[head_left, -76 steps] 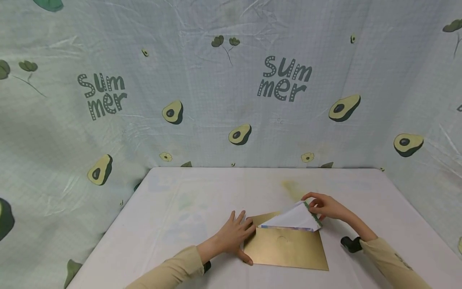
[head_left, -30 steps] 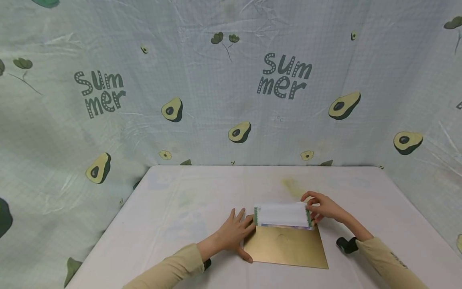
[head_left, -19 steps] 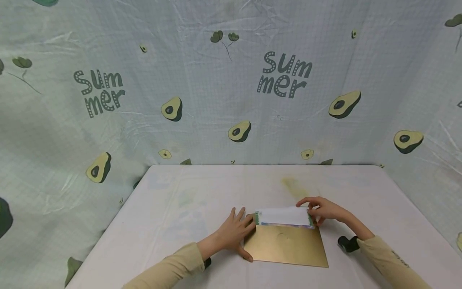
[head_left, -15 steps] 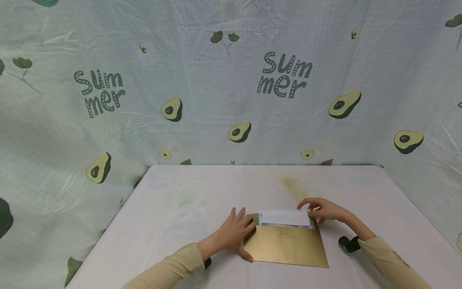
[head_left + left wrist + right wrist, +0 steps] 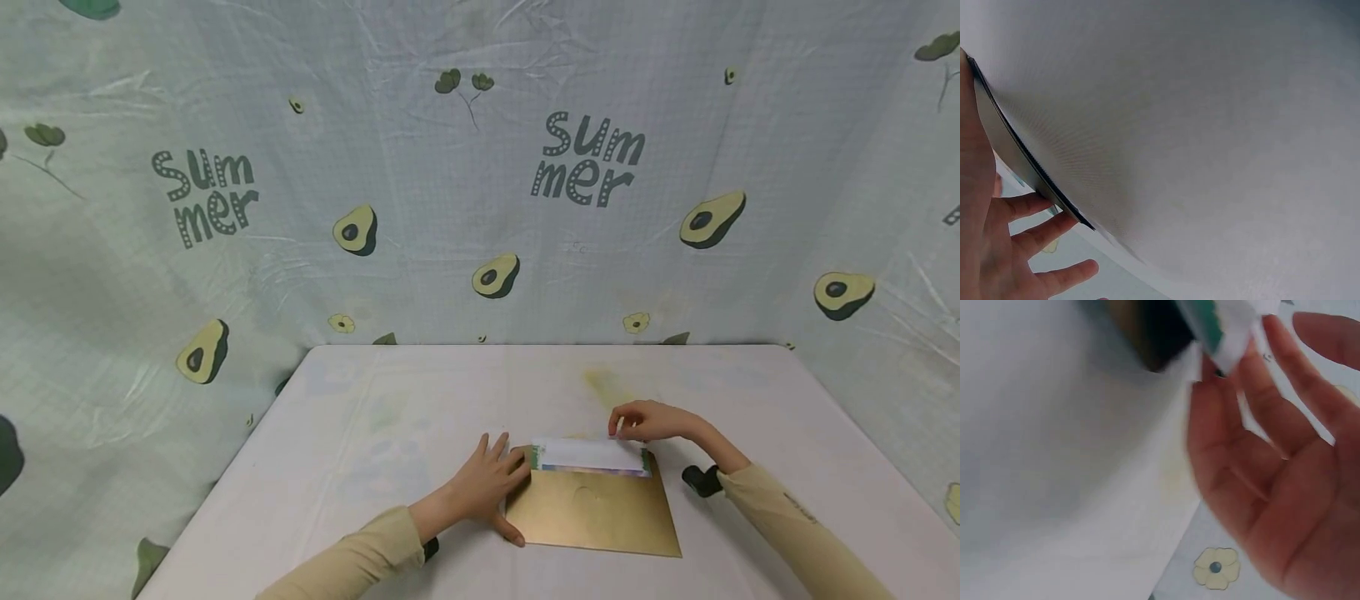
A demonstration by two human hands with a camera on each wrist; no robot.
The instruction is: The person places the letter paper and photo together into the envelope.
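Note:
A flat gold rectangular piece [image 5: 592, 508], like an envelope or folder, lies on the table in the head view. Along its far side sits a white sheet of paper [image 5: 588, 452] with green printed ends and a blue-purple strip at its near edge. My left hand [image 5: 483, 490] rests with spread fingers on the left end of the gold piece; the left wrist view shows its fingers [image 5: 1041, 234] over that edge. My right hand [image 5: 648, 421] is at the far right of the paper, fingers curled on its far edge. In the right wrist view a paper corner [image 5: 1232, 337] meets its fingers.
The white table [image 5: 405, 400] has a yellowish stain beyond the gold piece. A hanging cloth [image 5: 420, 167] with avocado prints stands behind and at both sides. Dark wrist devices [image 5: 702, 481] sit under the sleeves.
The paper's raised right side has come down, so it now lies nearly flat along the gold piece. My right hand has shifted left along the paper's far edge. My left hand keeps its place.

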